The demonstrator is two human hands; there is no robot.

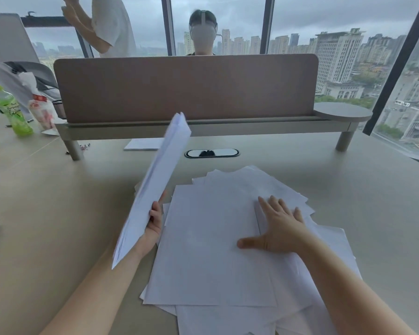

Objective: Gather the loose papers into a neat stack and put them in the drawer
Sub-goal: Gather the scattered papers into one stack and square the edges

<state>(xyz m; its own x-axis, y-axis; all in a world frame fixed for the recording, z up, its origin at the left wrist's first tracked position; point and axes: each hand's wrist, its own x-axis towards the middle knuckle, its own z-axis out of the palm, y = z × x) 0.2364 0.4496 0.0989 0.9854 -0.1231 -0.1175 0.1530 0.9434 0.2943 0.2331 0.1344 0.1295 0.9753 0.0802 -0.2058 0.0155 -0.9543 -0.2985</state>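
Note:
A loose, fanned pile of white papers (211,250) lies on the desk in front of me, sheets skewed at different angles. My left hand (155,220) grips a bundle of white sheets (153,187) by its lower edge and holds it tilted up off the desk, left of the pile. Flat on the pile's right part rests my right hand (278,228), palm down, fingers spread, holding nothing. One more white sheet (143,144) lies farther back, under the raised shelf. No drawer is in view.
A brown divider panel on a raised shelf (203,128) spans the back of the beige desk (46,201). A cable grommet (212,153) sits behind the pile. A green bottle (12,111) and a tissue pack (42,114) stand at the left. Two people are beyond the divider.

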